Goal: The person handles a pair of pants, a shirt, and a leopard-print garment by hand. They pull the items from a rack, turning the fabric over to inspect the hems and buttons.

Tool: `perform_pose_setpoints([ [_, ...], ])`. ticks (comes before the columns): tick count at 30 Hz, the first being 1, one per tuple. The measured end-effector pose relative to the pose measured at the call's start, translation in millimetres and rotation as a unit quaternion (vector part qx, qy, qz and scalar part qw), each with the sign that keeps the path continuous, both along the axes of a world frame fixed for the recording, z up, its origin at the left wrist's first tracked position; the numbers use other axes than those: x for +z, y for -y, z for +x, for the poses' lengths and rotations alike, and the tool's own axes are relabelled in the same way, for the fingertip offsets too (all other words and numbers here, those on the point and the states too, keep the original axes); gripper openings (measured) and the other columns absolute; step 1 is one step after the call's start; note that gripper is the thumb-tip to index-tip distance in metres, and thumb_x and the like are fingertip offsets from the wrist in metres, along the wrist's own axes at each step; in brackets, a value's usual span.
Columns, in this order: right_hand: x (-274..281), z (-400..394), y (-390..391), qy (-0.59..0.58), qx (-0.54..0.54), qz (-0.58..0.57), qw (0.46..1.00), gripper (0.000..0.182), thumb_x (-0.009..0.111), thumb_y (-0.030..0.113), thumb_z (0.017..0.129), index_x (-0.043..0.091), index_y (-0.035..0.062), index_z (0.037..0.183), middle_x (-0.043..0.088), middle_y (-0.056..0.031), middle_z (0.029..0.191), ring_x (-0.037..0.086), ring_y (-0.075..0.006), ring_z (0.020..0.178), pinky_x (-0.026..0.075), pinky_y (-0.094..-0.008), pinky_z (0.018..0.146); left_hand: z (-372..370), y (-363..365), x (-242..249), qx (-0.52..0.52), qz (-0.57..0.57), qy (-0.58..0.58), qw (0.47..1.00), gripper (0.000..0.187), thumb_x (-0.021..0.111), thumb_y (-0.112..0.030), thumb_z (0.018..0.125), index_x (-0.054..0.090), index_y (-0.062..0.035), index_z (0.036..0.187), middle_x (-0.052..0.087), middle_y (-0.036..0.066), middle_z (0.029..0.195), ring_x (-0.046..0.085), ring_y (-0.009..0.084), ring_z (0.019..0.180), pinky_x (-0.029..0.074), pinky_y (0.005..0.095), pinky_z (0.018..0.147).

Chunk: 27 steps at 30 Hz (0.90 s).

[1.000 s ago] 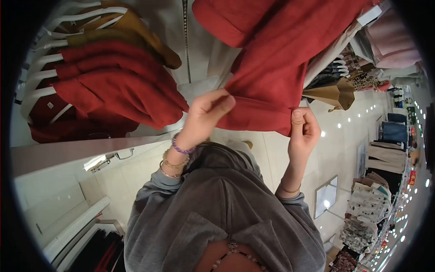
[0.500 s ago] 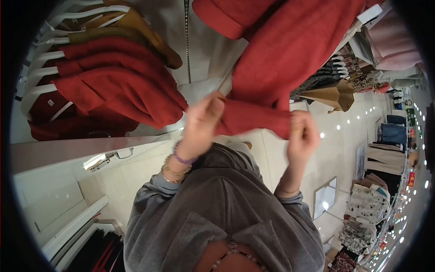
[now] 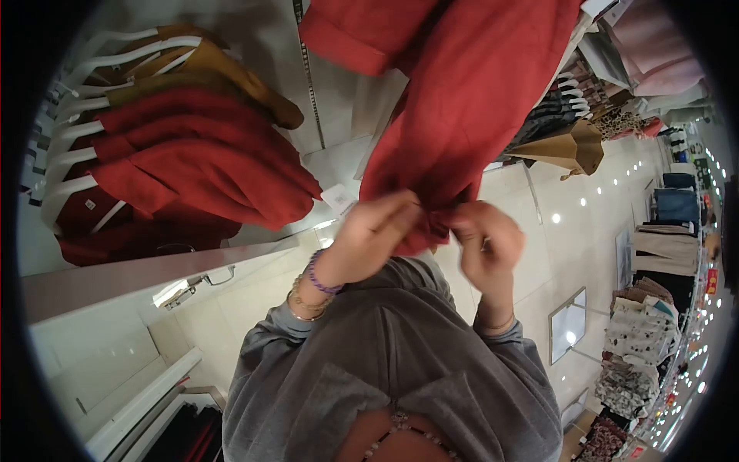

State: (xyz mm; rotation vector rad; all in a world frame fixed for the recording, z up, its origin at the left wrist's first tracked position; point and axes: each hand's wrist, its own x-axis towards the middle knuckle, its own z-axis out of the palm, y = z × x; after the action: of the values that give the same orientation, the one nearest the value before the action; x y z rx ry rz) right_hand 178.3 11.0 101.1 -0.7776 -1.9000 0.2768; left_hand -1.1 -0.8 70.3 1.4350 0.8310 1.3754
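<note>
A large red garment [image 3: 469, 100] stretches from the top of the view down to my hands. Both hands grip its lower end, where the cloth is bunched between them. My left hand [image 3: 377, 235], with a purple bracelet and gold-coloured bands at the wrist, has its fingers closed on the left side of the bunch. My right hand [image 3: 490, 235] pinches the right side, fingers curled. Motion blurs the fingers somewhat. A white tag [image 3: 339, 199] shows just beyond my left hand. How the garment is held up at its top is out of view.
At left, several red garments [image 3: 208, 169] hang on white hangers, beside a mustard one [image 3: 242, 77]. Below them runs a white shelf edge [image 3: 154, 269]. A brown paper-like shape [image 3: 566, 146] and racks of clothes [image 3: 643, 331] stand to the right.
My hands have come closer together, and the cloth stretched between them is now bunched up. The view has shifted slightly; a white tag now shows near my left hand.
</note>
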Motion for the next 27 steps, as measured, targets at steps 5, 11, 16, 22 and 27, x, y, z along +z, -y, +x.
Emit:
perform_pose_setpoints([
  [5,8,7,11,-0.101,-0.162,-0.195,0.962,0.007,0.056,-0.006,0.077,0.059,-0.0019,0.075,0.060,-0.0110,0.070,0.058,-0.0204,0.057,0.045,-0.0277,0.052,9,6,19,-0.043,-0.035,-0.037,0.998,0.020,0.046,-0.014,0.095,0.050,0.0026,0.084,0.046,0.004,0.073,0.042,0.0108,0.067,0.038,0.0238,0.060],
  [11,10,31,1,-0.125,-0.126,-0.204,0.963,0.011,0.054,-0.003,0.085,0.059,-0.0027,0.076,0.058,-0.0053,0.068,0.048,-0.0087,0.054,0.038,-0.0218,0.048,-7,-5,5,-0.011,-0.090,0.036,0.995,0.015,0.049,-0.011,0.093,0.051,0.0011,0.085,0.043,0.001,0.070,0.038,0.0075,0.066,0.037,0.0219,0.059],
  [16,0,5,3,-0.011,-0.033,-0.088,0.996,0.006,0.062,-0.007,0.074,0.060,-0.0008,0.076,0.060,-0.0084,0.068,0.056,-0.0185,0.056,0.042,-0.0278,0.051,11,-3,8,-0.077,-0.062,-0.058,0.993,0.014,0.049,-0.012,0.093,0.052,0.0015,0.090,0.044,-0.003,0.072,0.038,0.0050,0.068,0.036,0.0200,0.059],
  [22,-4,26,6,-0.086,-0.108,-0.204,0.969,0.005,0.060,-0.006,0.075,0.061,-0.0012,0.075,0.059,-0.0081,0.068,0.054,-0.0171,0.055,0.042,-0.0272,0.051,12,-1,-1,-0.037,-0.115,0.027,0.992,0.014,0.048,-0.012,0.094,0.053,0.0010,0.091,0.046,-0.003,0.076,0.039,0.0035,0.070,0.035,0.0179,0.064],
  [27,-10,30,3,-0.035,-0.057,-0.159,0.985,0.003,0.061,-0.003,0.077,0.062,0.0000,0.076,0.060,-0.0090,0.069,0.054,-0.0180,0.055,0.041,-0.0274,0.050,19,-11,-3,-0.048,-0.069,0.009,0.996,0.015,0.049,-0.013,0.094,0.054,0.0005,0.090,0.046,-0.003,0.079,0.038,0.0032,0.070,0.034,0.0179,0.064],
])
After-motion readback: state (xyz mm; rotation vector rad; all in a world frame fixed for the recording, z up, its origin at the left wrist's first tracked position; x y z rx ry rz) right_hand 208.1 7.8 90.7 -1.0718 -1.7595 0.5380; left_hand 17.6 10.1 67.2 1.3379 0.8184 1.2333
